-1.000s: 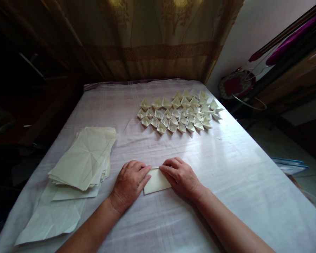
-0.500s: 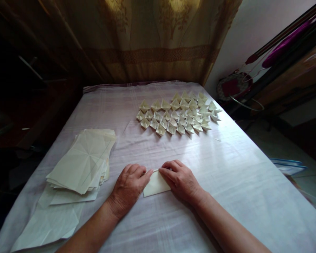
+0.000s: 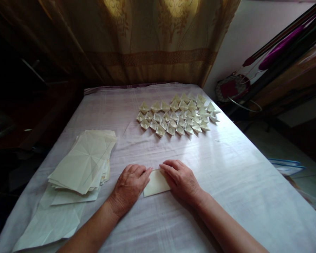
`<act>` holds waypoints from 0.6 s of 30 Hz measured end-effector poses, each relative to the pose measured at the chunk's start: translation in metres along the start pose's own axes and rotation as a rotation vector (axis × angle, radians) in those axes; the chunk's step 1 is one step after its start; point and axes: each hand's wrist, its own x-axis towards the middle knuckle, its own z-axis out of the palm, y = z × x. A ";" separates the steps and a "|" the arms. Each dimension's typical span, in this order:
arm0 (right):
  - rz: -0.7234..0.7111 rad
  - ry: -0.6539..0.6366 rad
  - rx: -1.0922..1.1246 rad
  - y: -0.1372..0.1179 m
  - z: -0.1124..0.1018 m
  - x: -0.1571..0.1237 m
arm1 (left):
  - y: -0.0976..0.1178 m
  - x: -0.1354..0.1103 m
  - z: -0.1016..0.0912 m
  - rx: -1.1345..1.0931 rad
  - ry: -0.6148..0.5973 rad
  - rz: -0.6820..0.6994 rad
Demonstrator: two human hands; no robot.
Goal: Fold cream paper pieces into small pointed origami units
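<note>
A small folded piece of cream paper (image 3: 157, 183) lies on the cloth-covered table between my hands. My left hand (image 3: 131, 184) is closed at its left side, thumb and fingertips pinching its far left corner. On the opposite side my right hand (image 3: 181, 180) grips the far right corner, its curled fingers covering that end of the paper. The far edge shows between the two sets of fingertips; both side ends are partly hidden under the hands.
A stack of creased paper sheets (image 3: 81, 161) lies to the left, over larger sheets (image 3: 50, 221). Several folded paper boats (image 3: 173, 119) stand in rows toward the back right. A patterned curtain (image 3: 152, 42) hangs behind the table (image 3: 242, 175).
My fingertips have shifted slightly along the paper's far edge, and the gap between them is a little wider. The view has tilted slightly; the paper stays in place.
</note>
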 end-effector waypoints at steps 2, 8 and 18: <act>0.022 0.011 0.014 -0.001 -0.001 -0.002 | 0.000 -0.002 0.000 0.002 0.018 -0.005; 0.010 -0.079 -0.036 -0.007 -0.003 -0.002 | 0.000 -0.003 0.001 -0.079 0.004 -0.055; 0.059 -0.064 -0.081 -0.003 -0.008 -0.010 | -0.014 -0.026 -0.012 -0.189 -0.079 -0.048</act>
